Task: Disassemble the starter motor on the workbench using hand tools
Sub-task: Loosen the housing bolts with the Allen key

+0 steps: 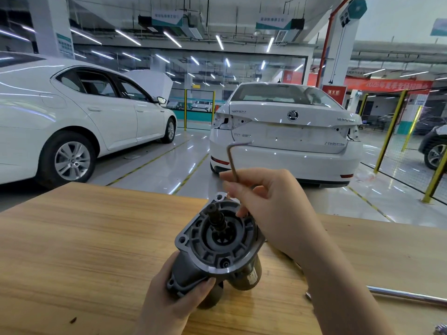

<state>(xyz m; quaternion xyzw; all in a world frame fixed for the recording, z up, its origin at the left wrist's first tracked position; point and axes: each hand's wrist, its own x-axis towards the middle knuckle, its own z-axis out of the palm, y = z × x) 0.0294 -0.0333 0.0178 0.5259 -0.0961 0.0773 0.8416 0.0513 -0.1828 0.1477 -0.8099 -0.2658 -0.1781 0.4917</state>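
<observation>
Starter motor [215, 245] stands on wooden surface [72, 238], drive end up. Left hand [171, 301] grip curled round its lower body; right hand [271, 206] grip pinches hex key [231, 163] over far flange.

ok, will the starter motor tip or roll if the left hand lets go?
Likely heavy: starter motor looks all metal. Probably tips: stands tilted on end, wide flange uppermost, steadied by the left hand. Its cylindrical bodies might roll on the workbench.

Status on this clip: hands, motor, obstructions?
Left hand grips starter motor on workbench. Right hand pinches hex key at flange, tip hidden. Chrome bar lies aside.
</observation>
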